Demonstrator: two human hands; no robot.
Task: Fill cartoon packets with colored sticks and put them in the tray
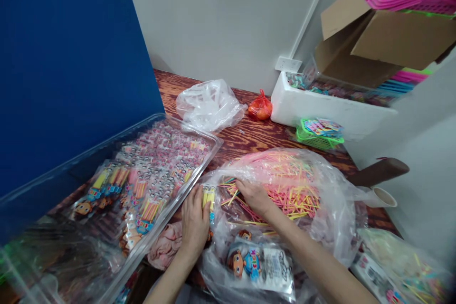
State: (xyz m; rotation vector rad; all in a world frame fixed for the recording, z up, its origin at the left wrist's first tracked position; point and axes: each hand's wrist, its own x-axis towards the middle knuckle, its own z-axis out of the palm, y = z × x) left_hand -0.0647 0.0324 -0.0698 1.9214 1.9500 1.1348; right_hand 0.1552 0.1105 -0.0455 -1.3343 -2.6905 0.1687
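My left hand (195, 221) is closed on a small printed packet (208, 195) with yellow sticks in it, beside the rim of the clear plastic bin. My right hand (253, 195) reaches into a large clear plastic bag (335, 194), its fingers pinched on a few thin sticks (228, 185) at the bag's left side. A heap of loose pink and yellow sticks (285, 185) fills the bag. Flat printed packets (261, 266) with a cartoon figure lie at the bag's near edge. The right fingertips are partly hidden among the sticks.
The clear bin (210, 152) at left holds many filled packets (146, 185). Behind are a crumpled plastic bag (210, 104), a red bag (261, 107), a green basket (317, 138) and a white foam box (320, 107) under a cardboard box (399, 38). A pink cloth (167, 244) lies near my left wrist.
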